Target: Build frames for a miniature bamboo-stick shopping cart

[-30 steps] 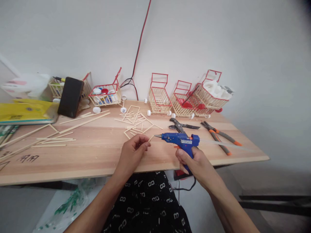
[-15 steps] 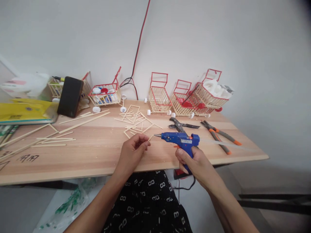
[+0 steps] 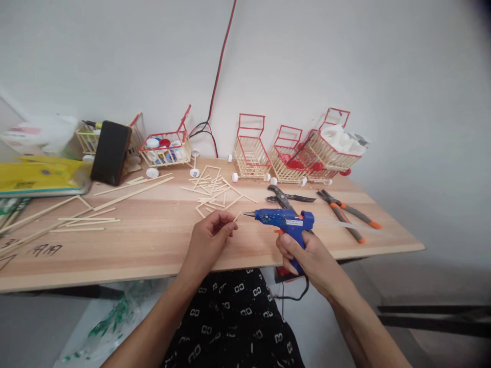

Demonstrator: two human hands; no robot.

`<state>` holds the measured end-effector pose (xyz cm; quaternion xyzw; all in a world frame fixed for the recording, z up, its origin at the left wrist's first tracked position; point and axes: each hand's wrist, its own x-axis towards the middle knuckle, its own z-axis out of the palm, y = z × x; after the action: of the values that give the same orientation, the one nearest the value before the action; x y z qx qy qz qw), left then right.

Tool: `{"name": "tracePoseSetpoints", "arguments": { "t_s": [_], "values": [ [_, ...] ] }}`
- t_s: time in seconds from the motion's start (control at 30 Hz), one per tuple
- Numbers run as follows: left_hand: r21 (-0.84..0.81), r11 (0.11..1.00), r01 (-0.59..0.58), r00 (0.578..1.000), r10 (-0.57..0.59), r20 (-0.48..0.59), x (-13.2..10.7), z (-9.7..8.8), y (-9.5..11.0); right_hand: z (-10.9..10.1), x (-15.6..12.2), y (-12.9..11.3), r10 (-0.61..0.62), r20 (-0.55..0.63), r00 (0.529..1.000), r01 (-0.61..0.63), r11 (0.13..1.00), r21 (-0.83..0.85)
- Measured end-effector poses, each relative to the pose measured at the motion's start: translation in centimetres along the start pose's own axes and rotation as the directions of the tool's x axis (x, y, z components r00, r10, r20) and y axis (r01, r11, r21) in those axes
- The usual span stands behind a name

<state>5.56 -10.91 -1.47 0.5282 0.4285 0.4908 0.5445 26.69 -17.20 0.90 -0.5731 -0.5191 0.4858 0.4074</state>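
Note:
My right hand [image 3: 303, 255] grips the handle of a blue hot glue gun [image 3: 284, 220], its metal nozzle pointing left. My left hand [image 3: 209, 240] pinches a short thin wooden stick [image 3: 238, 217] whose free end sits right at the nozzle tip. Both hands hover over the front edge of the wooden table [image 3: 153, 240]. A glue stick [image 3: 345, 226] juts from the back of the gun to the right.
Loose sticks and stick frames [image 3: 213, 191] lie mid-table. Small stick-and-red-wire carts [image 3: 251, 151] line the wall. Black cutters [image 3: 286, 197] and orange-handled pliers [image 3: 345, 212] lie at the right. A dark phone [image 3: 111, 152] leans at the left by a yellow package [image 3: 40, 176]. Long sticks [image 3: 86, 221] lie left.
Hardly any change: the glue gun and right hand have shifted very slightly left, and the left hand keeps the stick at the nozzle.

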Motion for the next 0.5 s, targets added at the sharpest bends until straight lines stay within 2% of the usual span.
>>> {"name": "tracePoseSetpoints", "arguments": {
  "t_s": [0.13, 0.23, 0.37, 0.5],
  "values": [
    [-0.091, 0.996, -0.008, 1.000, 0.009, 0.013, -0.1, -0.3, 0.0, -0.6, -0.1, -1.2, 0.034, 0.072, 0.997, -0.046, 0.985, 0.169],
    [-0.144, 0.989, -0.013, 1.000, 0.016, 0.021, -0.1, -0.5, -0.1, -2.9, 0.7, -1.9, 0.062, -0.017, 0.998, -0.055, 0.962, 0.266],
    [-0.176, 0.984, -0.004, 0.999, 0.011, 0.034, 0.0, -0.6, -0.5, -8.7, 2.4, -2.1, 0.082, -0.185, 0.979, -0.043, 0.978, 0.204],
    [-0.192, 0.981, -0.008, 0.999, 0.015, 0.038, 0.1, -0.7, -0.8, -15.4, 3.9, -0.7, 0.132, -0.384, 0.914, -0.108, 0.991, 0.084]
  ]
}}
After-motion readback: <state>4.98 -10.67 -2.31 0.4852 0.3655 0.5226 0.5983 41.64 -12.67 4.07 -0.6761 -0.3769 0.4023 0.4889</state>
